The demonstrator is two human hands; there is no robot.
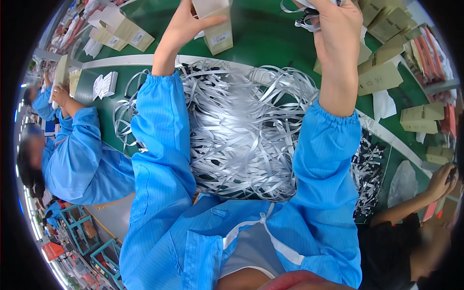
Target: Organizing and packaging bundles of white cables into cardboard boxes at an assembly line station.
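Near the top edge, my left hand point(183, 24) is closed on a beige cardboard box point(220, 41), with the thumb lying across its side. The box stands upright and its upper end runs out of the picture. My right hand point(338, 31), at the upper right, grips a small bundle of white straps with black ends point(307, 19). Part of its fingers is cut off by the frame. Between my forearms spreads a big tangled heap of flat white straps point(237, 130) with dark fittings among them.
Open beige boxes point(128, 31) stand at the upper left, and more boxes point(379, 72) at the right. Small white-and-black pieces point(369, 169) are piled beside my right arm. A co-worker in blue point(87, 154) sits left; a person in black point(398, 241) works right. A pale rail point(401, 140) crosses the green table.
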